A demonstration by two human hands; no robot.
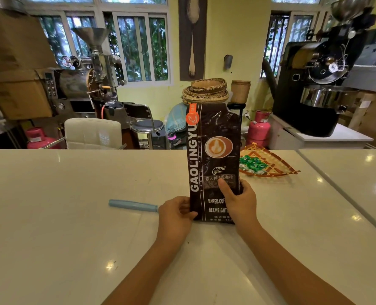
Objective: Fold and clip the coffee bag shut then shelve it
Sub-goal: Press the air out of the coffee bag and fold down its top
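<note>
A tall dark brown coffee bag (213, 155) with white lettering and a latte picture stands upright on the white counter (72, 227). Its top is unfolded and reaches up to the baskets behind. My left hand (175, 214) grips the bag's lower left edge. My right hand (237, 200) holds its lower right side, thumb pressed on the front. A light blue bag clip (133, 205), long and narrow, lies flat on the counter just left of my left hand, untouched.
A woven fan-shaped tray (270, 165) with green wrapped sweets lies right of the bag. Beyond the counter stand a white chair (92, 133), a stool (147, 125), pink gas cylinders (259, 128), stacked baskets (206, 90) and two coffee roasters (321, 84).
</note>
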